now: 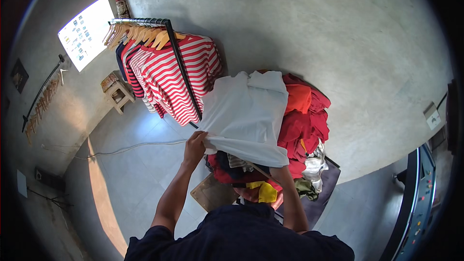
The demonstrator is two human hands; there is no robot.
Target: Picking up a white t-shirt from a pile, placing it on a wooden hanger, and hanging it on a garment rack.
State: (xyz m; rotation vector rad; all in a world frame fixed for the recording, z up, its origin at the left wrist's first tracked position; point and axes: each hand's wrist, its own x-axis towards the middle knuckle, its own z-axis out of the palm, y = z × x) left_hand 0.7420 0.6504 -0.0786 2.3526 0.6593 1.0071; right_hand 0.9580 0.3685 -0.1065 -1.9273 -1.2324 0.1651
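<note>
A white cloth garment [246, 108] lies spread over a heap of clothes in front of me. My left hand [195, 146] grips its near left edge, and the hem is drawn taut towards the right. My right hand [282, 174] is at the near right corner, its fingers covered by the white fabric, so its grip is hidden. A thin wooden rod [262, 172] runs beside the right wrist; what it belongs to is mostly out of sight. Red garments [308, 127], an orange cloth [298, 98] and a yellow cloth [267, 192] show around the white one.
To the left, a black-framed rack [183, 65] holds striped shirts [170, 76] on wooden hangers [159, 40]. A plastic stool [119, 96] stands by the wall. A cable [130, 148] crosses the tiled floor. More hangers [43, 101] hang from a wall bar. At right is a blue-sided table [422, 188].
</note>
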